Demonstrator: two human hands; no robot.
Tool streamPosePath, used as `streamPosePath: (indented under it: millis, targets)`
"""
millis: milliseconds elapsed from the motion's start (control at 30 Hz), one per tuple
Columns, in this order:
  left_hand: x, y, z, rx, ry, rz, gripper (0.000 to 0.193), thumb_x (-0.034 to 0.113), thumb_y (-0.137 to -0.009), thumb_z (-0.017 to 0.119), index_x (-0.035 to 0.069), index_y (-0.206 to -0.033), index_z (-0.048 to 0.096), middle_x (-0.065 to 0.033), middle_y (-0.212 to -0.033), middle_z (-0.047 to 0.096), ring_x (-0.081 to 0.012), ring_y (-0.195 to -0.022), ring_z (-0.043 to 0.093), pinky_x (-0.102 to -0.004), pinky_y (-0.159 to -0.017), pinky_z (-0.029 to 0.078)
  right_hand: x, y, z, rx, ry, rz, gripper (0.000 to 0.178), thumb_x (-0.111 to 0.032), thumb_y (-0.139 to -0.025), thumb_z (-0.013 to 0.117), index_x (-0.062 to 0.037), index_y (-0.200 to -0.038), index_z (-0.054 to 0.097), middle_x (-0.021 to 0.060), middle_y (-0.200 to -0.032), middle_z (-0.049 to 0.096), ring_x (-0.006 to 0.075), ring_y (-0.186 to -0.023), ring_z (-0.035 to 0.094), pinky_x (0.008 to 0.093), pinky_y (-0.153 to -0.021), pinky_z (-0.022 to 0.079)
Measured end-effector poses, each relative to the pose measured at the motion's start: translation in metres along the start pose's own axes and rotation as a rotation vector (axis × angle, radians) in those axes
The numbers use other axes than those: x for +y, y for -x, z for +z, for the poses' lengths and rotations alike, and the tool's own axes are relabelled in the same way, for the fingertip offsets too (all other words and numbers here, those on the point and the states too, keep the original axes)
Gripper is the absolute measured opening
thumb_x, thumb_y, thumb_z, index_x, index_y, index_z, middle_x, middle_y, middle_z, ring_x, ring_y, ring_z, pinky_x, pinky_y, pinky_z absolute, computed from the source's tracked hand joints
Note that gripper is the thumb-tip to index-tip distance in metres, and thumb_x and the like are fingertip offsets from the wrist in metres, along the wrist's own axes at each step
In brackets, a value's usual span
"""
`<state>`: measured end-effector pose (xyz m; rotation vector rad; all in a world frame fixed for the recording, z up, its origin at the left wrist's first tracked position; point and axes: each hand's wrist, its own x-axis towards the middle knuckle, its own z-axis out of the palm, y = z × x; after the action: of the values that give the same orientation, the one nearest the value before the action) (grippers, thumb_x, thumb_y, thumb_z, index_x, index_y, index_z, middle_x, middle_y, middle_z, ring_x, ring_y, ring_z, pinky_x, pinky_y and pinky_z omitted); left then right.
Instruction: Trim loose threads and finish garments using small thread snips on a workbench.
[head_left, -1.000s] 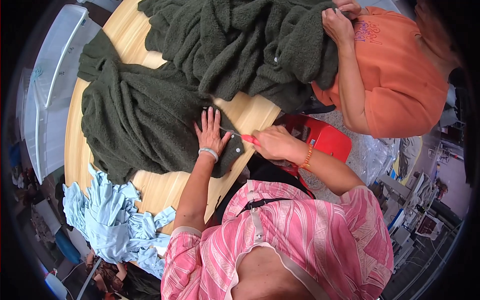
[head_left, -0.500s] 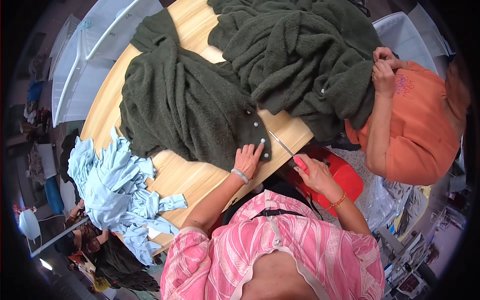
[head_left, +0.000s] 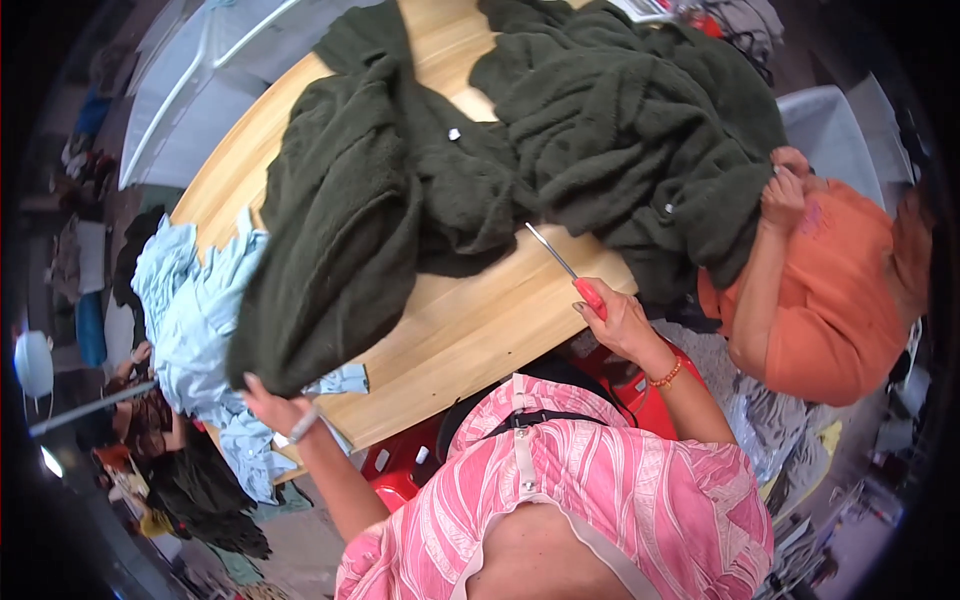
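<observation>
My left hand (head_left: 278,408) is closed on the near left edge of a dark green fleece garment (head_left: 345,230). That edge is pulled leftward over part of the light blue garments (head_left: 195,310). A pale button shows on the fleece near its middle. My right hand (head_left: 628,328) grips a screwdriver-like tool by its red handle (head_left: 590,297). Its thin metal shaft points up and left over the wooden table (head_left: 460,310), and the tip ends close to the fleece. A second dark green fleece pile (head_left: 620,130) lies to the right.
On the right, a person in an orange top (head_left: 825,300) holds the second fleece pile's edge with both hands. White plastic bins (head_left: 190,110) stand at the far left, and another bin (head_left: 835,130) at the far right. Red stools (head_left: 400,465) are under the table's near edge.
My left hand has moved left and drawn the fleece's near edge with it, baring the tabletop there. The row of buttons no longer shows. My right hand still holds the tool.
</observation>
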<state>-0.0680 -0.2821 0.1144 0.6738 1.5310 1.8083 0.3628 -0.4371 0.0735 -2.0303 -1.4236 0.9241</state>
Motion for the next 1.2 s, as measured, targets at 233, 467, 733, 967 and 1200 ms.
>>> streamPosePath:
  millis: [233,467,733,967,1200]
  targets:
    - [-0.17,0.065,-0.202,0.495,-0.152,-0.577,0.024,0.012,-0.093,0.055,-0.001,-0.113,0.054,-0.0137,-0.108,0.061,-0.0264,-0.086,0.063,-0.0407,-0.071,0.056,-0.028,-0.021,0.025,-0.135,0.068,-0.069,0.035,-0.025,-0.089,0.061,-0.0054,-0.117,0.052,0.0251,-0.081,0.062,0.044,-0.081,0.061,0.0461,-0.069,0.047]
    - [-0.135,0.08,-0.062,-0.412,-0.888,0.467,0.066,0.019,-0.079,0.076,-0.002,-0.131,0.04,-0.0178,-0.129,0.041,-0.0302,-0.12,0.041,-0.0407,-0.101,0.034,-0.028,-0.036,0.042,-0.182,0.159,-0.112,0.033,-0.027,-0.09,0.06,-0.0064,-0.115,0.052,0.0239,-0.074,0.06,0.0442,-0.075,0.059,0.0485,-0.066,0.046]
    - [-0.183,0.072,0.042,-1.101,-1.401,0.383,0.059,0.007,-0.072,0.065,0.009,-0.129,0.051,-0.0141,-0.117,0.055,-0.0322,-0.107,0.053,-0.0414,-0.085,0.045,-0.027,-0.032,0.039,-0.168,0.158,-0.068,0.036,-0.028,-0.089,0.06,-0.0075,-0.118,0.052,0.0239,-0.074,0.06,0.044,-0.077,0.06,0.0481,-0.068,0.047]
    - [-0.033,0.009,0.08,-0.787,0.246,-0.475,0.035,0.001,-0.091,0.054,-0.002,-0.126,0.05,-0.0163,-0.119,0.06,-0.0234,-0.107,0.061,-0.0347,-0.093,0.05,-0.03,-0.047,0.045,-0.376,0.216,-0.09,0.036,-0.029,-0.089,0.059,-0.0089,-0.118,0.053,0.0221,-0.079,0.063,0.0423,-0.077,0.062,0.0498,-0.072,0.048]
    - [0.06,-0.004,-0.075,-0.767,0.499,-0.2,0.046,0.022,-0.099,0.043,-0.001,-0.139,0.04,-0.0171,-0.139,0.046,-0.0298,-0.128,0.044,-0.0436,-0.109,0.034,-0.114,-0.104,0.075,-0.315,0.122,-0.281,0.032,-0.025,-0.088,0.06,-0.0107,-0.115,0.053,0.0203,-0.078,0.064,0.0427,-0.076,0.062,0.0502,-0.068,0.048]
